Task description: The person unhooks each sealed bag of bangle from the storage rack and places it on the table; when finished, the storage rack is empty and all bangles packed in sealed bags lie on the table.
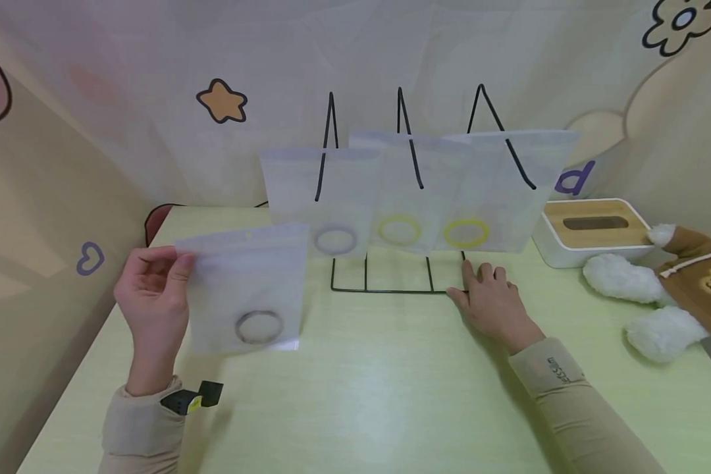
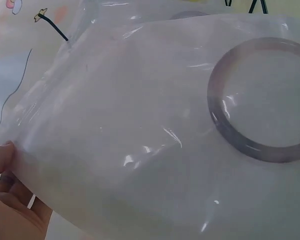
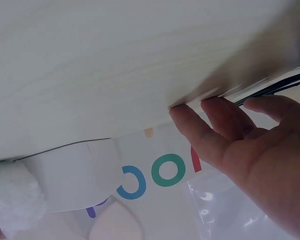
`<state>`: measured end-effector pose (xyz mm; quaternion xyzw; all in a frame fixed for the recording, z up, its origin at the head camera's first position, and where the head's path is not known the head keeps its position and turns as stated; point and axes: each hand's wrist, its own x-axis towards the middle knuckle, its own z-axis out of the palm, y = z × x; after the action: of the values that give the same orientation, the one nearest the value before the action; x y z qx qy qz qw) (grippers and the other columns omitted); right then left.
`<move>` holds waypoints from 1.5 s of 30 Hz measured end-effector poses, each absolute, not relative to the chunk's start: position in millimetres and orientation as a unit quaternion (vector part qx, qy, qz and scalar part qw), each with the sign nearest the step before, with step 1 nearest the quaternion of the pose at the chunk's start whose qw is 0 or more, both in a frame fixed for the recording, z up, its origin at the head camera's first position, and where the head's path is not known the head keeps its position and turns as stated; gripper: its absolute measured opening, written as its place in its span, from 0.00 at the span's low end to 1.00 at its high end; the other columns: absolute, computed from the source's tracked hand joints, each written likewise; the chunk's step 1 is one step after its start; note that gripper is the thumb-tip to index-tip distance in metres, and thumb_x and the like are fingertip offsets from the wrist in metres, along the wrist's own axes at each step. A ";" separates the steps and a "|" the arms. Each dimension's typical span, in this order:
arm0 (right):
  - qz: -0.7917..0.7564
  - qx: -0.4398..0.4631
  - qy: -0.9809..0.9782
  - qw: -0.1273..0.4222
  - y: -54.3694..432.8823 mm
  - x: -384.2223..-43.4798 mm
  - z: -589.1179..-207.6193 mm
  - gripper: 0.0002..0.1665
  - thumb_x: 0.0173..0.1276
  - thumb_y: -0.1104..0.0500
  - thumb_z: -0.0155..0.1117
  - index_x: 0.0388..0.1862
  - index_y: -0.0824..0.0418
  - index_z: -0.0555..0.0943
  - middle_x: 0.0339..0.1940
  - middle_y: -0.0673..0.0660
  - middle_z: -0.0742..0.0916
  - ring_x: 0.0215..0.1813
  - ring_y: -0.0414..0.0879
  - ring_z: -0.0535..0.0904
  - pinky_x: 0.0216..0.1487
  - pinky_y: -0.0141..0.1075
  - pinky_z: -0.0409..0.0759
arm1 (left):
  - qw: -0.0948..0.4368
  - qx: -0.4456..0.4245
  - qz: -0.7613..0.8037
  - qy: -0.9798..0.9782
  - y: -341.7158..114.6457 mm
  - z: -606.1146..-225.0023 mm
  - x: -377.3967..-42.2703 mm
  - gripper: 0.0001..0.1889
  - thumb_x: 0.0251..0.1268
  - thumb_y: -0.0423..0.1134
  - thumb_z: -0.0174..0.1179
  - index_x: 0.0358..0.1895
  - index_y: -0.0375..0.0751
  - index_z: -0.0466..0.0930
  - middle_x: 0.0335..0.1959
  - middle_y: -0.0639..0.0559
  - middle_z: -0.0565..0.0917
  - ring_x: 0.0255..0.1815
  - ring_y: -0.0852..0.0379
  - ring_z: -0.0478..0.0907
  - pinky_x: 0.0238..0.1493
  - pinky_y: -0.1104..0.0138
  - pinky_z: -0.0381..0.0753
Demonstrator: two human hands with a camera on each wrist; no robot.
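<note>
Homelike setting: cartoon-print curtain [image 1: 296, 52], plush toy [image 1: 696, 276], tissue box [image 1: 595, 239].

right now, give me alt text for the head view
A person's left hand pinches a translucent bag with a dark ring inside; the right hand rests at the front right corner of a black wire rack where three similar bags hang.

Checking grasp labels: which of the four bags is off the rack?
The leftmost bag, pinched by the left hand, with a greyish ring; the other three bags hang on the black rack, with a lilac ring and two yellow rings.
</note>
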<state>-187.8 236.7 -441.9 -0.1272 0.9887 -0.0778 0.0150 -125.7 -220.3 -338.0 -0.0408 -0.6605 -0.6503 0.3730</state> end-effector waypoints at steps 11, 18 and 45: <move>-0.078 -0.126 0.989 0.020 236.4 -188.0 -442.1 0.42 0.78 0.39 0.39 0.75 0.69 0.53 0.60 0.76 0.66 0.56 0.72 0.61 0.45 0.65 0.69 | 0.338 -0.036 -0.645 -0.684 -222.7 -343.2 -125.2 0.08 0.59 0.21 0.63 0.41 0.25 0.77 0.32 0.49 0.82 0.32 0.59 0.79 0.37 0.74 0.76; -0.076 -0.121 0.990 0.016 237.1 -186.8 -441.4 0.42 0.78 0.39 0.40 0.75 0.70 0.54 0.60 0.76 0.66 0.57 0.73 0.61 0.46 0.65 0.69 | 0.308 -0.015 -0.616 -0.725 -222.6 -348.7 -127.0 0.08 0.60 0.21 0.61 0.42 0.24 0.76 0.32 0.52 0.82 0.32 0.60 0.78 0.36 0.76 0.77; -0.078 -0.130 0.988 0.007 234.7 -187.2 -442.5 0.42 0.78 0.40 0.40 0.74 0.71 0.55 0.59 0.77 0.67 0.55 0.74 0.61 0.44 0.65 0.70 | 0.142 -0.004 -0.476 -0.868 -232.9 -380.9 -116.4 0.08 0.67 0.31 0.60 0.45 0.29 0.77 0.39 0.40 0.83 0.36 0.67 0.78 0.34 0.78 0.76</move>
<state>-187.2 234.7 -442.5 -0.1298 0.9885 -0.0776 0.0068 -116.4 -232.9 -380.9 -0.0041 -0.8677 -0.4763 0.1423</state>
